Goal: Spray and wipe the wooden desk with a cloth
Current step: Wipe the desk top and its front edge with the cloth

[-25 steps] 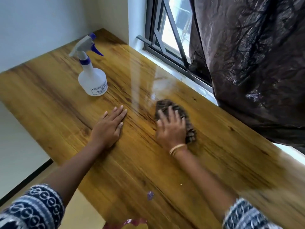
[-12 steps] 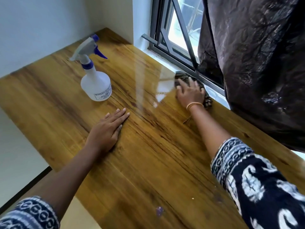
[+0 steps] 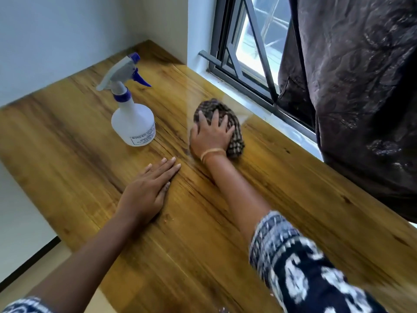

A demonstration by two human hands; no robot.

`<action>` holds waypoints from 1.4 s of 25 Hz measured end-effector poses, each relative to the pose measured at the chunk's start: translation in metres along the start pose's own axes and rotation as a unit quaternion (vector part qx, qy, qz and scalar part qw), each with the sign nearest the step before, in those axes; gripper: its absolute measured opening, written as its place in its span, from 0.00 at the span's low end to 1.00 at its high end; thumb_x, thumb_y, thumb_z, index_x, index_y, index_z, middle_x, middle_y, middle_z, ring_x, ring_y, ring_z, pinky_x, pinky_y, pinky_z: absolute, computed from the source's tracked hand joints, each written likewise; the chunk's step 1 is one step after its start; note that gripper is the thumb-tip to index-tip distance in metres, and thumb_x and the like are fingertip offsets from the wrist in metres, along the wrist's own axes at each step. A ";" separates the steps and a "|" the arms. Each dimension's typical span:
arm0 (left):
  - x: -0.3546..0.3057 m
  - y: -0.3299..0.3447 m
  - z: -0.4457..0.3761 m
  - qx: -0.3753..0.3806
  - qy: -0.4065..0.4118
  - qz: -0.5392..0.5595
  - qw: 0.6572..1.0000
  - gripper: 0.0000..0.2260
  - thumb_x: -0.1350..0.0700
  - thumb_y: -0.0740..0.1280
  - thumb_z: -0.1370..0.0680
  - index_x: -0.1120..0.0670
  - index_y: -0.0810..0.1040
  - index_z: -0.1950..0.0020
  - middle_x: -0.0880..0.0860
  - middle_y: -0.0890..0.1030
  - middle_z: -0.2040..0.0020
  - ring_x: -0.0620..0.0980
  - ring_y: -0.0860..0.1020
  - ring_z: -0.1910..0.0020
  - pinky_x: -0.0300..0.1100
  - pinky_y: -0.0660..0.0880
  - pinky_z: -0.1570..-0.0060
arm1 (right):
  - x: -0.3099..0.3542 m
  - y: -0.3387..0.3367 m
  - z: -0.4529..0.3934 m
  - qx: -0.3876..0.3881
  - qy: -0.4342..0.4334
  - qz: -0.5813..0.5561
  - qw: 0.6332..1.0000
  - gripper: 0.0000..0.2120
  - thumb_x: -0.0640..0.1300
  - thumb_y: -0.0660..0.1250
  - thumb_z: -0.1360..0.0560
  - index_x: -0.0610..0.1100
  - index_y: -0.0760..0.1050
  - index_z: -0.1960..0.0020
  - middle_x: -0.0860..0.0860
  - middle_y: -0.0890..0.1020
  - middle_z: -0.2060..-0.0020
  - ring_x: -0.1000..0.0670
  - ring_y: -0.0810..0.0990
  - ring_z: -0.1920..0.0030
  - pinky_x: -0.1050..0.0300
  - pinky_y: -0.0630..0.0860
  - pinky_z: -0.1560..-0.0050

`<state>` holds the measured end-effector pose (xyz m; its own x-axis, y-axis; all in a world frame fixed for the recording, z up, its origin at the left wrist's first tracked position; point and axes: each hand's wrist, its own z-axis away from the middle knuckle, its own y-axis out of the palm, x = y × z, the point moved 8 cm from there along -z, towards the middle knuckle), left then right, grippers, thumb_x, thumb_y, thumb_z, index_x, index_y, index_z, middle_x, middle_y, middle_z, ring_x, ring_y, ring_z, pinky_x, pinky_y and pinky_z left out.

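Note:
A glossy wooden desk (image 3: 85, 168) fills the view. My right hand (image 3: 211, 136) presses a bunched brown checked cloth (image 3: 234, 141) flat onto the desk, fingers spread over it, just right of the spray bottle. The white spray bottle (image 3: 134, 123) with a grey and blue trigger head stands upright at the back left. My left hand (image 3: 147, 190) lies palm down on the wood, fingers together, in front of the bottle and holding nothing.
A dark-framed window (image 3: 243, 64) with a pale sill (image 3: 266, 114) runs along the desk's right edge. A dark brown curtain (image 3: 361, 98) hangs over the right part. White walls meet at the far corner. The desk's left edge drops to the floor (image 3: 33, 260).
My right hand has slid the cloth from the middle out to the window sill, then back left toward the bottle. My left hand stayed flat in place.

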<state>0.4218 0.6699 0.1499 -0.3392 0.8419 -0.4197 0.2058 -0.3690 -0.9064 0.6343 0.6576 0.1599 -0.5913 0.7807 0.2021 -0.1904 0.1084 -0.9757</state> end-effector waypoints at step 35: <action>0.002 -0.005 -0.012 -0.012 0.006 -0.022 1.000 0.24 0.51 0.51 0.19 0.43 0.60 0.22 0.41 0.59 0.22 0.40 0.55 0.23 0.42 0.51 0.24 | -0.101 -0.030 -0.068 -0.062 0.016 0.014 0.998 0.25 0.62 0.48 0.23 0.64 0.64 0.26 0.46 0.66 0.25 0.41 0.66 0.28 0.42 0.60 0.31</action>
<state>0.4316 0.6783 0.1537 -0.3382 0.8618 -0.3780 0.2119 -0.3216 -0.9228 0.7533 0.6176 0.1630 -0.5695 0.8035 0.1735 -0.0747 0.1595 -0.9844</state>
